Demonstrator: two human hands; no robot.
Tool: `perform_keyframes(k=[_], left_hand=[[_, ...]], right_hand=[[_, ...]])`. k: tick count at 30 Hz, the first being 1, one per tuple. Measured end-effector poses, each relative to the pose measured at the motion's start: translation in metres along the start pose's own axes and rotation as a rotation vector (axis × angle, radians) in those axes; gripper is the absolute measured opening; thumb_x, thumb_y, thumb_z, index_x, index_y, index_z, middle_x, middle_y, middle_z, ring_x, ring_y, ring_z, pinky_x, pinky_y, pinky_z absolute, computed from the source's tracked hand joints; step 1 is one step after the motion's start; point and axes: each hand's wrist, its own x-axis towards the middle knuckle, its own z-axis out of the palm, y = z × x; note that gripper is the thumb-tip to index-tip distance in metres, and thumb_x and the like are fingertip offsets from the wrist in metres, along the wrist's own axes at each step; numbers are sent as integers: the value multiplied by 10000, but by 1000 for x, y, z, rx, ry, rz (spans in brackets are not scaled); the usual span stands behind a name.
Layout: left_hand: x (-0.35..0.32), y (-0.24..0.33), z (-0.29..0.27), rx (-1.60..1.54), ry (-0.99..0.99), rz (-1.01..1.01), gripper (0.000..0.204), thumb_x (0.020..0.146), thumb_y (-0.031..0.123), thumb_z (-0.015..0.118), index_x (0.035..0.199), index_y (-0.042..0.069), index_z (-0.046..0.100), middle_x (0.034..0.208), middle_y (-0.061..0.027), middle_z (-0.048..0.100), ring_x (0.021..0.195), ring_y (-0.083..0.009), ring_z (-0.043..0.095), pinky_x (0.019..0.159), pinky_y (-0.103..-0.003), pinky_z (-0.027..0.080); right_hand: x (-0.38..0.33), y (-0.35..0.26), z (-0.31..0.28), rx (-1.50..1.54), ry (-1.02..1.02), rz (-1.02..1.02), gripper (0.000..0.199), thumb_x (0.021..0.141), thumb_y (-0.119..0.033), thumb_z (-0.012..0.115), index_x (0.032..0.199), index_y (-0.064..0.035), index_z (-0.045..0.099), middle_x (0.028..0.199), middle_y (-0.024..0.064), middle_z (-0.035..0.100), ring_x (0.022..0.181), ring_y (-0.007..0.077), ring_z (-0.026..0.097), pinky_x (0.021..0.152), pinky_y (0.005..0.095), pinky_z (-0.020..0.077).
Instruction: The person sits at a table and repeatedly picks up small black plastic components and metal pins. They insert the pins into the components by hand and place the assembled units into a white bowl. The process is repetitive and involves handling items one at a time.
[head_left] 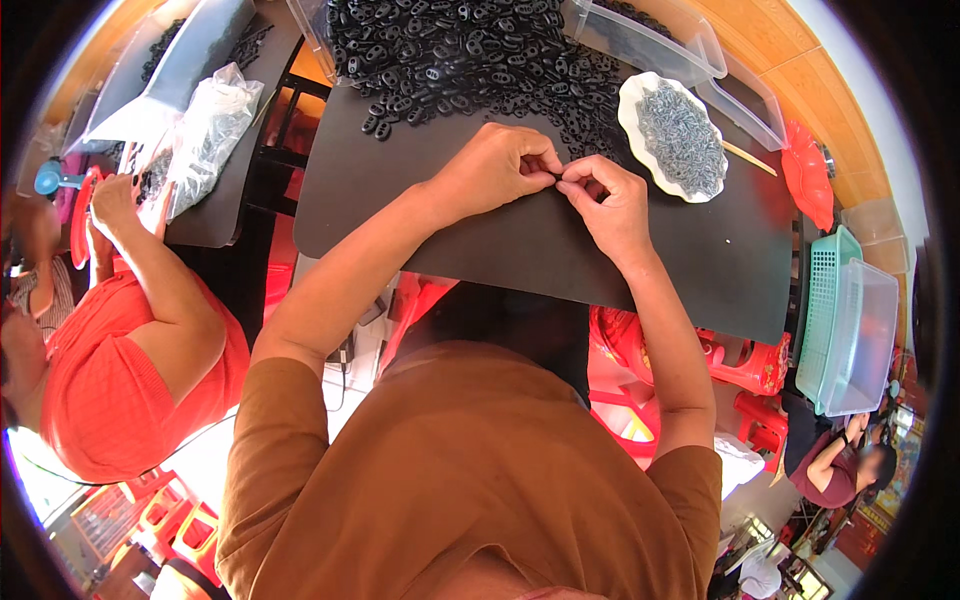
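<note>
Where left hand [500, 168] and right hand [612, 207] pinch together: a small dark piece [559, 178], mostly finger-hidden, above the black rectangular table's [500, 240] middle.
Far edge: heaped black plastic ovals [450, 60] with holes.
Far right corner: white scalloped dish [627, 112].

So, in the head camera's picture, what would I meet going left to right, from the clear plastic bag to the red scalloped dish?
Clear plastic bag, person's left hand, person's right hand, white scalloped dish of small grey pieces, pale thin stick, red scalloped dish.
</note>
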Motion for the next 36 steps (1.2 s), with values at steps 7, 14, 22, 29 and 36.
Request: perform_keyframes(k=[7, 14, 22, 29, 36], left_hand=[[-1, -4, 2, -18, -16, 33, 53, 808, 28, 717, 858, 17, 702, 806, -31, 664, 701, -106, 612, 636, -264, 486], [-4, -3, 6, -22, 17, 79, 53, 785, -2, 714, 832, 5, 690, 789, -59, 663, 696, -152, 630, 623, -284, 497], [-6, -4, 8, -39, 51, 109, 67, 747, -27, 716, 799, -9, 679, 761, -106, 660, 696, -215, 663, 612, -306, 519], [-8, -4, 9, -44, 61, 99, 79, 747, -24, 729, 810, -7, 684, 776, -103, 669, 705, -219, 669, 623, -304, 525], [-9, -5, 8, -13, 41, 90, 44, 790, -18, 729, 818, 2, 700, 824, -62, 687, 746, -142, 656, 661, -268, 514]], right_hand=[[-2, -2, 3, 43, 49, -25, 118, 752, 39, 743, 808, -17, 655, 734, 31, 649, 569, 79, 564, 527, 228, 444], [-3, -2, 4, 18, 63, -142, 125, 727, 68, 723, 766, -16, 639, 734, 58, 635, 634, 160, 608, 556, 273, 480], [-3, -6, 4, -63, 73, -271, 144, 711, 85, 699, 750, -28, 617, 761, 61, 651, 704, 220, 625, 605, 314, 503], [-4, -6, 4, -117, 70, -322, 147, 701, 68, 698, 754, -44, 618, 779, 63, 658, 729, 242, 629, 626, 332, 511], [-4, -6, 4, -156, 60, -349, 143, 706, 64, 696, 761, -43, 618, 786, 66, 657, 724, 250, 625, 632, 338, 512]])
